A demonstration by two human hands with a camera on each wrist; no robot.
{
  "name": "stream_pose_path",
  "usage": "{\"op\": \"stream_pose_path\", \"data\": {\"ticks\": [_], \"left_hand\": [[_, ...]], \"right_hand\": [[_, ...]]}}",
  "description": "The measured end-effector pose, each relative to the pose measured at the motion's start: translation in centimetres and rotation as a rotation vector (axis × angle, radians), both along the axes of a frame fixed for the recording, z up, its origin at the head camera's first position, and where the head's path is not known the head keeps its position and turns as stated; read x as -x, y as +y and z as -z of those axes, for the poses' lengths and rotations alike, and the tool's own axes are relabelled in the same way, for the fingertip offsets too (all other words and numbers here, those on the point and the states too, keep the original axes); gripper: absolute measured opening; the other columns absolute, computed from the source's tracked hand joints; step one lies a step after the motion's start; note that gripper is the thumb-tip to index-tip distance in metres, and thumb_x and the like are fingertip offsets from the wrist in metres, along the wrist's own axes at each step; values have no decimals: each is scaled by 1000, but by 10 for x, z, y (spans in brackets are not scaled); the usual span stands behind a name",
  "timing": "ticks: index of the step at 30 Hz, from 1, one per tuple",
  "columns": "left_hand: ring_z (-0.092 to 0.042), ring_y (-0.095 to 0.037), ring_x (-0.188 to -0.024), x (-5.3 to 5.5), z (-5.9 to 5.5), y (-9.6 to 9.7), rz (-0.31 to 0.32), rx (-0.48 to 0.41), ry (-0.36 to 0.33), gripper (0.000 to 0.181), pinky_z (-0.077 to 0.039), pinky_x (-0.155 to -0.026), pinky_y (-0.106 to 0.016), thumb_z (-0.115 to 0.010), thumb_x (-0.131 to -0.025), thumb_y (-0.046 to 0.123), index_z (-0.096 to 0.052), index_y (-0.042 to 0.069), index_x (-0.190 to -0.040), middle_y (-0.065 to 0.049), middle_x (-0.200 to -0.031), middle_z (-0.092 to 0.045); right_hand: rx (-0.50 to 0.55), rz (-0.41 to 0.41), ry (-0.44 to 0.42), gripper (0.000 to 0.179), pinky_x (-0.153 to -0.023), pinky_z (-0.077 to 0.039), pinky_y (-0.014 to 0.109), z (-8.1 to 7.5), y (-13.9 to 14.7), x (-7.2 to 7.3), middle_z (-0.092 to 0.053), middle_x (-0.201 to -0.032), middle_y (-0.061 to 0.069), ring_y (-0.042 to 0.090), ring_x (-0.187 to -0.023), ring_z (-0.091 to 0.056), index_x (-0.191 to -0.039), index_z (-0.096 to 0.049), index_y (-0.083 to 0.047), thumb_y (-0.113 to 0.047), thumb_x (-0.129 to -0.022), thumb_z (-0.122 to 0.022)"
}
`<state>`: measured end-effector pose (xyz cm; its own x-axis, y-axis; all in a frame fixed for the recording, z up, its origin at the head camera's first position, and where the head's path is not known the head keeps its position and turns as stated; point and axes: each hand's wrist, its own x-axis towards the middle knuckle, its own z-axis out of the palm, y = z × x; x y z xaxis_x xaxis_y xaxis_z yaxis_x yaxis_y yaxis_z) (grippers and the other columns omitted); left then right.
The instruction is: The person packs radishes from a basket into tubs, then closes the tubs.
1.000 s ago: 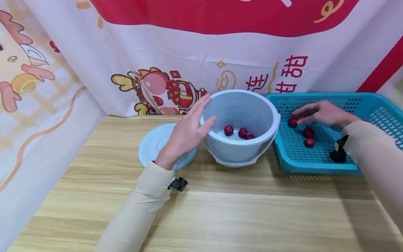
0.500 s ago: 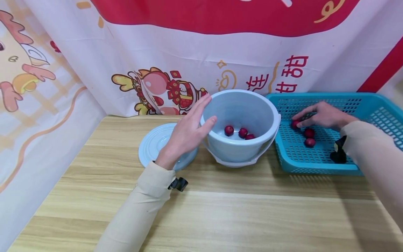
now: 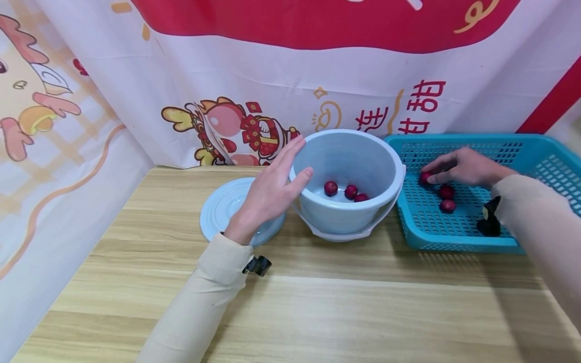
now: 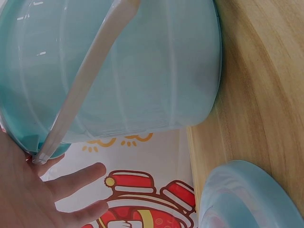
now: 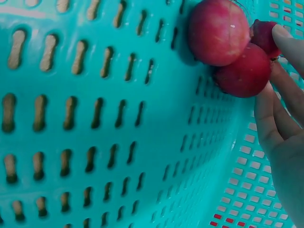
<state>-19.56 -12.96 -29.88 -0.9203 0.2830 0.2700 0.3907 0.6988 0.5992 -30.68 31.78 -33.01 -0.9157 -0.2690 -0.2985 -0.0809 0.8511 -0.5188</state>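
In the head view, a light blue bucket (image 3: 347, 219) with several red radishes (image 3: 330, 188) at its bottom stands mid-table. My left hand (image 3: 272, 194) rests against the bucket's left rim, fingers stretched out; the left wrist view shows it beside the pale handle (image 4: 83, 90). Inside the turquoise basket (image 3: 454, 243) on the right, my right hand (image 3: 469, 166) pinches a red radish (image 3: 425, 178) between thumb and fingers. That radish (image 5: 266, 38) is partly covered by the hand in the right wrist view. Two more radishes (image 5: 218, 32) lie close by on the basket floor.
A light blue lid (image 3: 220, 206) lies on the wooden table (image 3: 345, 312), left of the bucket and partly beneath my left forearm and hand. Behind the table hangs a printed white and red cloth (image 3: 254, 65). Bucket and basket stand side by side.
My right hand and the radish at its fingertips have shifted slightly right and nearer to me within the basket. My left hand and the bucket have stayed put.
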Motion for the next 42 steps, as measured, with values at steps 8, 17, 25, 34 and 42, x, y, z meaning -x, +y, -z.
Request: {"op": "stream_pose_path", "data": {"ticks": [8,17,25,34,42], "left_hand": [[-28,-22,-164,0,0,0,0,2,-5,74,-32,-126,-65,-42,-104,59,-25,29,-170,18,-178,-16],[-28,-20,-164,-1,0,1,-10,-7,-3,73,-32,-127,-63,-42,-104,58,-27,29,-170,18,-178,-18],[-27,-20,-164,-1,-1,2,-1,-1,0,73,-31,-128,-63,-42,-104,58,-26,30,-170,18,-178,-17],[-28,-21,-164,0,-2,1,1,2,0,74,-33,-127,-63,-41,-105,59,-25,30,-170,17,-178,-17],[-30,-23,-163,-1,-2,1,-6,0,2,74,-34,-126,-64,-42,-105,59,-26,29,-170,17,-178,-18]], "right_hand": [[33,26,17,70,-95,-54,65,-12,0,0,-47,-157,29,52,-140,-35,-153,-57,-11,-48,-97,-75],[87,94,43,81,-96,-57,65,-33,-9,-10,-44,-162,25,52,-145,-35,-160,-50,-20,-60,-93,-73],[178,141,119,83,-92,-62,52,-51,-27,-18,-47,-162,20,46,-146,-39,-161,-48,-28,-61,-90,-75],[316,147,273,72,-78,-59,17,-66,-62,-30,-62,-153,2,22,-135,-54,-154,-57,-34,-56,-89,-79],[474,125,376,62,-79,-60,15,-75,-89,-41,-71,-139,-6,7,-118,-63,-148,-65,-31,-45,-90,-82]]}}
